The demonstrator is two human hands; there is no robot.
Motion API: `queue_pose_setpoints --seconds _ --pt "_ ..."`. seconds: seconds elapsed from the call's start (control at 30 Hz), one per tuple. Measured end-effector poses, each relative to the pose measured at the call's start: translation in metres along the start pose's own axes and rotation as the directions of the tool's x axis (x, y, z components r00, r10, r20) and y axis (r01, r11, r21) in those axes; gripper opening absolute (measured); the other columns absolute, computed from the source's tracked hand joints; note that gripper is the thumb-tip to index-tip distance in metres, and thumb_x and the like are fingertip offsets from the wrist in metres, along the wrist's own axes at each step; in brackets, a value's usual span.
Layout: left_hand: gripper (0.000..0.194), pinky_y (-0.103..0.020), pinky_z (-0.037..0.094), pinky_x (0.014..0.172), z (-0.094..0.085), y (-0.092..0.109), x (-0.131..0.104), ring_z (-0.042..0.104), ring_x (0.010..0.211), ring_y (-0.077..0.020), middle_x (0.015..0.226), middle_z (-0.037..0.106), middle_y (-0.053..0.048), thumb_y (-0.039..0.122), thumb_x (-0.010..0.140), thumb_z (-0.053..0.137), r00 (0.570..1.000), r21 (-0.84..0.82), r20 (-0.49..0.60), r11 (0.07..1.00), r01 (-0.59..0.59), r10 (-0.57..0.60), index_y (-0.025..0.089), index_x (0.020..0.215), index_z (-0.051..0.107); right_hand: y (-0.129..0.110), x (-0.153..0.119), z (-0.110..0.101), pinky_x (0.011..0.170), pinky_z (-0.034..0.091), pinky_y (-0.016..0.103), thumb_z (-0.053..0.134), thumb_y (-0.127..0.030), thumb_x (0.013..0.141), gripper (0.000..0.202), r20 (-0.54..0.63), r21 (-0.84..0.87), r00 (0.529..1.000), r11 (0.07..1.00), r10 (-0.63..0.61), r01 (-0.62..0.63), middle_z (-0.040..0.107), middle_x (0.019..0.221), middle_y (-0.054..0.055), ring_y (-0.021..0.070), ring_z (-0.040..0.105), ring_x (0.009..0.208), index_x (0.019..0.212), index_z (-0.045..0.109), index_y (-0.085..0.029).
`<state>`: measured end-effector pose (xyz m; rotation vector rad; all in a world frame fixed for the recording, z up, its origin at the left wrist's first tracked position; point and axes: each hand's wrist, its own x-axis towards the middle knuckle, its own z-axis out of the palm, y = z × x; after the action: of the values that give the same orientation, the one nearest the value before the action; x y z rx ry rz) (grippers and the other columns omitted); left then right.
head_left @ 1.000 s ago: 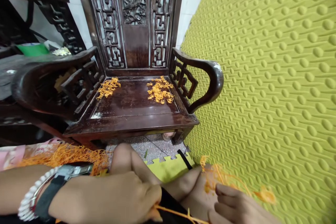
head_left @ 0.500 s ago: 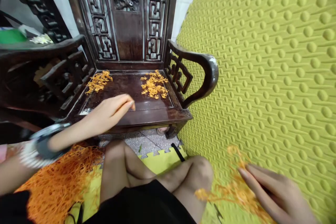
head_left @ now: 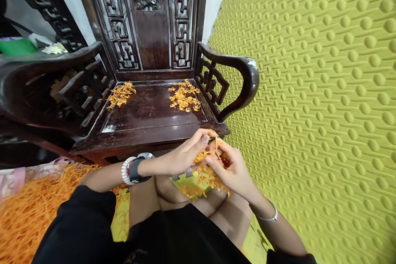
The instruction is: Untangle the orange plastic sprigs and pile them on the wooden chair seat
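Note:
My left hand (head_left: 189, 154) and my right hand (head_left: 231, 166) meet above my lap, in front of the chair seat. An orange strand (head_left: 218, 148) loops up between them, with the fingertips of both hands closed on it. From beneath my right hand hangs a loose bunch of orange strands (head_left: 210, 178), slightly blurred. Part of what the right fingers grip is hidden behind the hand. On the dark wooden seat (head_left: 148, 111) lie two small piles of short orange pieces, a left pile (head_left: 121, 95) and a right pile (head_left: 185, 95).
A large heap of orange strands (head_left: 40, 202) lies to my left beside a pink patterned cloth (head_left: 18, 179). The carved chair's right armrest (head_left: 247, 70) juts toward me. A yellow bumpy mat surface (head_left: 312, 90) fills the right side. A green object (head_left: 18, 46) sits far left.
My left hand has come away from over the seat toward my lap. My right hand has swung in from the far right with the orange strands, and both hands now meet.

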<state>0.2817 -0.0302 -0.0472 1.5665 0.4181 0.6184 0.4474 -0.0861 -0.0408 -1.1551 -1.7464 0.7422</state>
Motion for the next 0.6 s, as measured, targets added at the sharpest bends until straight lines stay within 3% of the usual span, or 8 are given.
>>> queue_pose_setpoints --seconds 0.1,0.17,0.23,0.27,0.33,0.4,0.47,0.6 --pt "0.041 -0.024 0.044 0.059 -0.002 0.001 -0.013 0.052 0.066 -0.0116 0.085 0.054 -0.002 0.051 0.100 0.030 0.997 0.185 -0.028 0.980 -0.069 0.075 0.021 0.126 0.038 -0.005 -0.001 0.005 0.049 0.026 0.024 0.052 -0.040 0.094 0.038 0.147 -0.067 0.987 0.996 0.063 -0.053 0.034 0.056 -0.006 0.0076 0.031 0.051 0.063 0.044 -0.018" --pt "0.040 -0.025 0.043 0.058 -0.005 0.002 -0.020 0.052 0.061 -0.0114 0.074 0.055 0.001 0.046 0.101 0.029 0.989 0.327 -0.038 0.937 -0.121 0.141 0.018 0.129 0.034 -0.009 -0.004 0.006 0.046 0.024 0.024 0.052 -0.042 0.094 0.041 0.345 0.018 0.931 0.991 0.116 -0.130 0.033 0.053 -0.006 0.0066 0.029 0.048 0.061 0.043 -0.018" --pt "0.040 -0.025 0.040 0.057 -0.007 0.003 -0.025 0.051 0.057 -0.0117 0.069 0.055 0.002 0.045 0.101 0.031 0.971 0.521 -0.054 0.836 -0.171 0.232 0.016 0.129 0.034 -0.011 -0.006 0.008 0.044 0.023 0.023 0.049 -0.045 0.095 0.045 0.478 0.110 0.868 0.971 0.136 -0.213 0.034 0.051 -0.006 0.0059 0.028 0.045 0.059 0.042 -0.018" --pt "0.040 -0.025 0.039 0.056 -0.009 0.003 -0.027 0.051 0.056 -0.0119 0.069 0.056 0.002 0.046 0.100 0.032 0.958 0.610 -0.056 0.769 -0.190 0.281 0.016 0.127 0.036 -0.012 -0.007 0.010 0.044 0.024 0.023 0.047 -0.045 0.096 0.045 0.487 0.130 0.862 0.965 0.138 -0.228 0.036 0.051 -0.006 0.0060 0.029 0.044 0.059 0.042 -0.018" --pt "0.041 -0.025 0.040 0.057 -0.011 0.003 -0.031 0.054 0.058 -0.0127 0.072 0.056 0.001 0.048 0.099 0.032 0.940 0.696 -0.038 0.684 -0.219 0.339 0.016 0.123 0.039 -0.011 -0.008 0.015 0.045 0.026 0.024 0.046 -0.045 0.096 0.043 0.387 0.104 0.911 0.975 0.143 -0.197 0.041 0.053 -0.005 0.0071 0.033 0.046 0.063 0.047 -0.018" --pt "0.045 -0.025 0.043 0.058 -0.011 0.002 -0.034 0.056 0.061 -0.0134 0.075 0.057 0.000 0.052 0.098 0.033 0.943 0.679 -0.014 0.696 -0.235 0.332 0.016 0.125 0.035 -0.009 -0.009 0.020 0.047 0.028 0.024 0.052 -0.045 0.093 0.036 0.202 0.019 0.972 0.992 0.118 -0.124 0.045 0.058 -0.004 0.0085 0.036 0.050 0.070 0.051 -0.018" --pt "0.056 -0.026 0.046 0.060 -0.009 0.000 -0.037 0.061 0.066 -0.0150 0.085 0.060 -0.003 0.058 0.094 0.040 0.944 0.675 0.000 0.697 -0.243 0.329 0.017 0.129 0.028 -0.007 -0.009 0.023 0.051 0.032 0.025 0.055 -0.044 0.091 0.030 0.094 -0.059 0.993 0.996 0.070 -0.064 0.048 0.062 -0.003 0.0098 0.040 0.053 0.076 0.053 -0.018" --pt "0.066 -0.031 0.051 0.069 -0.005 -0.001 -0.041 0.066 0.086 -0.0221 0.111 0.061 -0.014 0.066 0.087 0.046 0.896 0.814 0.034 0.508 -0.282 0.442 0.016 0.127 0.031 -0.008 -0.010 0.023 0.055 0.035 0.025 0.048 -0.037 0.096 0.026 0.148 -0.110 0.989 0.993 -0.025 0.041 0.051 0.063 -0.002 0.0108 0.044 0.054 0.077 0.055 -0.019"
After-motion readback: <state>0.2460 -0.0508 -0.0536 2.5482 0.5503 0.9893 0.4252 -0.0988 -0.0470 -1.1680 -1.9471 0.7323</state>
